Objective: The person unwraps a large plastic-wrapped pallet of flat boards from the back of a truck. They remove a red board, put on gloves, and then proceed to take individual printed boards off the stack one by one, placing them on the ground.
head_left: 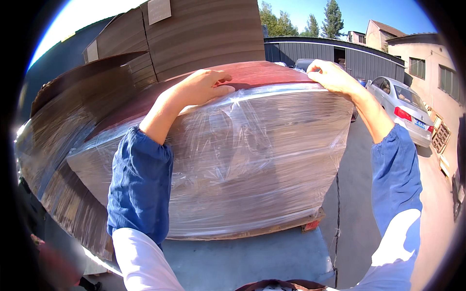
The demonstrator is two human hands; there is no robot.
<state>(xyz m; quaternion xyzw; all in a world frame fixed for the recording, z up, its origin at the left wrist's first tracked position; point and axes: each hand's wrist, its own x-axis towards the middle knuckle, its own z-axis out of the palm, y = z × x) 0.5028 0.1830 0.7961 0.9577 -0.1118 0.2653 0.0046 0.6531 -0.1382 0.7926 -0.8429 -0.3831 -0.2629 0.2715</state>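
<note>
A large stack of brown cardboard sheets (272,160) stands in front of me, its sides wrapped in clear stretch film (235,123). A dark red sheet (257,72) covers its top. At the top near edge, left of the middle, rests my left hand (204,86), thumb and forefinger apart over the film's upper border. My right hand (335,80) is at the top right corner with its fingers bent in toward the thumb. Whatever lies between those fingertips is too small to make out. Blue sleeve covers (141,184) reach over both forearms.
Another film-wrapped stack (63,140) adjoins on the left, and taller brown stacks (208,39) rise behind. Under the wrapped load is a wooden pallet (310,224) on a pale blue-grey surface (242,257). A silver car (403,106) and wooden pallets (441,136) stand at right.
</note>
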